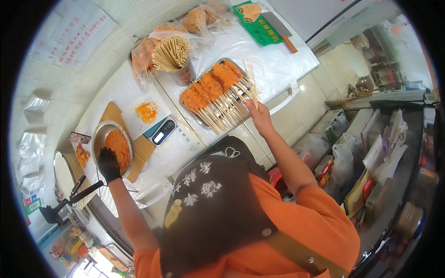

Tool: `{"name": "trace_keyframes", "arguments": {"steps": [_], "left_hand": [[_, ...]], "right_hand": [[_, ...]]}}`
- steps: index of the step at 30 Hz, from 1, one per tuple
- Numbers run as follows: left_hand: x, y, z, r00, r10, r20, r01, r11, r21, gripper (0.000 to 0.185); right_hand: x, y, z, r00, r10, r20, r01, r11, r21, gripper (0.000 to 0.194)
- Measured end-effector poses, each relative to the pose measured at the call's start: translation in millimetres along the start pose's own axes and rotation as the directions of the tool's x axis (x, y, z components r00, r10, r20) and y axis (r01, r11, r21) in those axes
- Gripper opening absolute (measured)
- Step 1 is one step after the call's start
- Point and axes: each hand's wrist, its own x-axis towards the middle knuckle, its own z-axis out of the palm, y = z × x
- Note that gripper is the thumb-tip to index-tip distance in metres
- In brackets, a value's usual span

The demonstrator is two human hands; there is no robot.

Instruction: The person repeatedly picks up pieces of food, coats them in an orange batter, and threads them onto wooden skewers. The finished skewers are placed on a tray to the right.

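My left hand [108, 161], in a black glove, reaches into a round metal bowl [95, 136] at the left. Orange marinated meat [117, 147] fills much of that bowl; what my gloved fingers touch is hidden. My bare right hand [258, 116] grips a few thin wooden skewers [253, 81], pointing up and away from me. Just beyond it a metal tray [205, 125] bears several orange-coated meat skewers [210, 87], their bare sticks towards me. Behind the tray stands a metal cup [183, 75] packed with bare bamboo sticks [170, 52].
A digital scale [164, 132] and a white sheet with orange bits [146, 112] lie between bowl and tray. Bagged skewers [144, 55] line the wall. A cleaver [278, 29] rests on a green bag [259, 31]. A phone [80, 137] lies beyond the bowl; a black bracket [71, 199] juts out nearby.
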Motion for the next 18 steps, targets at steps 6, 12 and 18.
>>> {"name": "trace_keyframes", "arguments": {"steps": [6, 12, 18], "left_hand": [[-8, 10, 6, 0.993, -0.070, -0.098, 0.042, 0.964, -0.262, 0.047], [-4, 51, 51, 0.887, -0.379, -0.265, 0.151, 0.780, -0.608, 0.047], [-38, 22, -21, 0.924, -0.041, 0.380, 0.020, -0.988, -0.155, 0.043]], "right_hand": [[13, -9, -2, 0.993, 0.063, 0.099, -0.036, 0.966, -0.256, 0.034], [9, 22, -42, 0.974, 0.099, -0.205, -0.126, 0.984, -0.125, 0.034], [43, 32, -57, 0.957, -0.122, -0.263, 0.063, 0.974, -0.219, 0.034]]}}
